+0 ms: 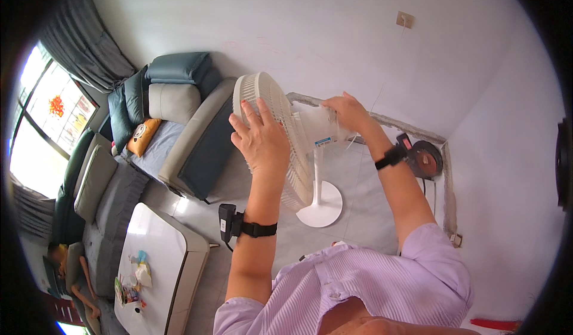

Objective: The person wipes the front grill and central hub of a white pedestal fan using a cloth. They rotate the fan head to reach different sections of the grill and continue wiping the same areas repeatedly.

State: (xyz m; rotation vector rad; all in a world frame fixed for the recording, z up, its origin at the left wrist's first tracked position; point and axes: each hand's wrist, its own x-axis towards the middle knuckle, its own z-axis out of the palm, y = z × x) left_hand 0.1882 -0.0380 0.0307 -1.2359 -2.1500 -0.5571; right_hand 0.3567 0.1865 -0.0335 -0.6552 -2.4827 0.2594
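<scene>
A white pedestal fan (317,169) stands upright on its round base, its grille turned to the left. My left hand (264,140) lies spread against the rim and side of the grille, its fingers apart. At the back of the white motor housing is my right hand (349,112), its fingers bent over the housing's far end; their exact hold is blurred and partly hidden. A label with a blue strip is on the underside of the housing. Each wrist wears a black strap with a small device.
A grey and teal sofa (197,156) with cushions stands left of the fan. Nearer is a white coffee table (156,245) with small items on it. A person (80,277) is on the far-left sofa. A dark round object (425,158) sits in the wall corner; a socket (405,19) holds a plug.
</scene>
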